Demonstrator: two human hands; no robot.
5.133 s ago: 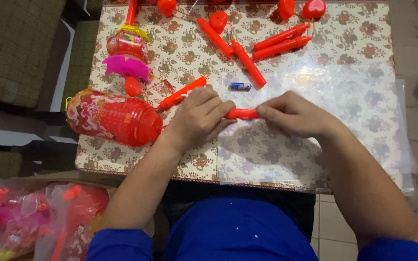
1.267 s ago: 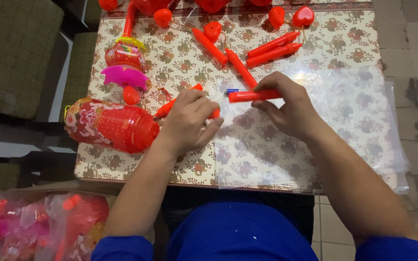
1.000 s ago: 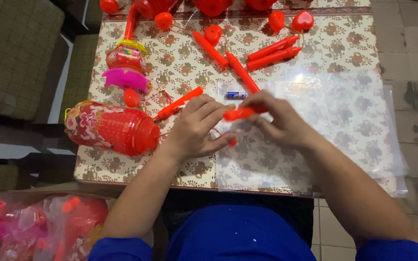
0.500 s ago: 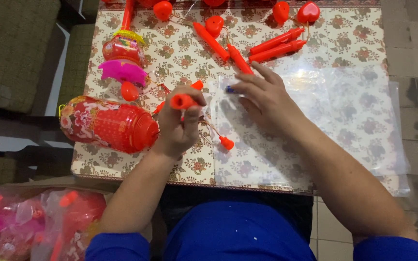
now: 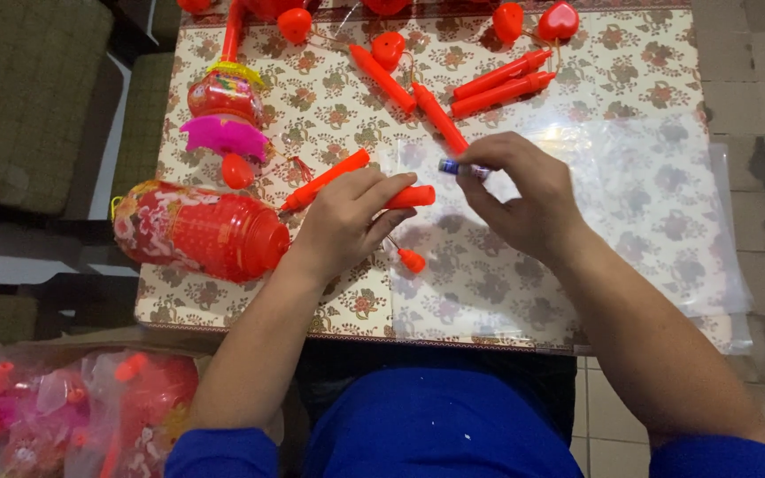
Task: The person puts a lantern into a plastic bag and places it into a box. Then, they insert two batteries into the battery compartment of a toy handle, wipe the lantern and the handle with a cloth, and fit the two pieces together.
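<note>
Floral-patterned tablecloth (image 5: 630, 53) over a low table. Loose red plastic handle sticks (image 5: 499, 82) and red heart-shaped pieces (image 5: 560, 19) along the far edge. Round red plastic lantern (image 5: 201, 232) lying on its side, near the left hand; a smaller lantern with magenta trim (image 5: 223, 119) beyond it. Clear plastic sheet (image 5: 666, 204) covering the right half.

Left hand (image 5: 343, 221): fingers curled, gripping a short red plastic tube (image 5: 411, 196) at table centre. A small red cap (image 5: 412, 260) lies just beside it.

Right hand (image 5: 520, 199): fingertips pinched on a small blue-and-silver cylindrical battery (image 5: 453, 166), close to the tube's open end.

Bagged toys (image 5: 73, 412) at lower left, contents unclear; top-edge items cut off.
</note>
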